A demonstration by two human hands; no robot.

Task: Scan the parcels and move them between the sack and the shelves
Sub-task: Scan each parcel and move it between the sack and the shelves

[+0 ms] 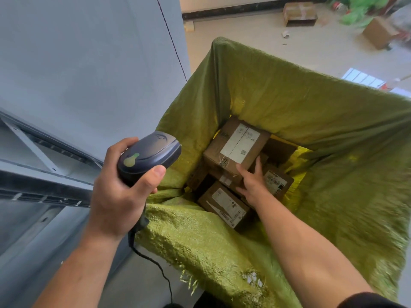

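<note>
The left hand [115,194] is wrapped round a dark scanner [149,155], with the thumb laid across its side. A yellow-green, pear-shaped mark shows on the scanner's head, and its cable [155,263] drops below the wrist. Left of that hand stands a grey shelf [44,181]. The right hand [251,183] is down inside the green sack [311,103], thumb and fingers clasping the near corner of the top box [235,150]. Its white label reads "100" above a QR code; the other print is too blurred to read. Lower boxes [224,205] with barcode labels lie under and beside that hand.
</note>
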